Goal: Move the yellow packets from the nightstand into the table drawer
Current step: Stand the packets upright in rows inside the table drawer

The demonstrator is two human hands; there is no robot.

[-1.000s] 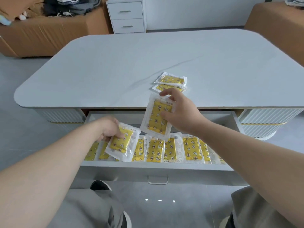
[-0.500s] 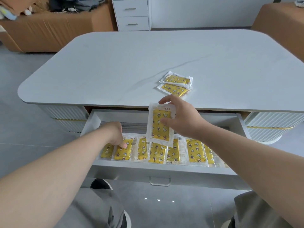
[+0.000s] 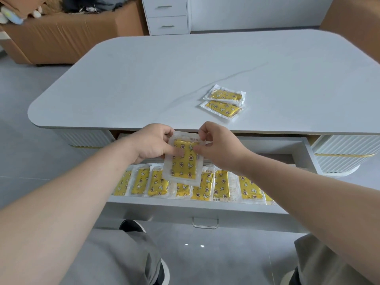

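A yellow packet (image 3: pixel 184 163) in a clear wrapper hangs upright over the open table drawer (image 3: pixel 205 204). My left hand (image 3: pixel 153 144) pinches its left edge and my right hand (image 3: pixel 219 146) pinches its top right edge. Below it, several yellow packets in a row (image 3: pixel 221 185) stand side by side along the drawer's front. Two more yellow packets (image 3: pixel 224 101) lie overlapped on the white table (image 3: pixel 144 79), to the right of my hands.
The white nightstand (image 3: pixel 167 16) with two drawers stands against the far wall. Brown sofas sit at the back left (image 3: pixel 61 38) and far right. The drawer's right half (image 3: pixel 277 149) holds no packets at the back. My knees and shoes are below the drawer front.
My left hand let go of the packet it set in the drawer row and rose to take the left edge of the packet my right hand holds.
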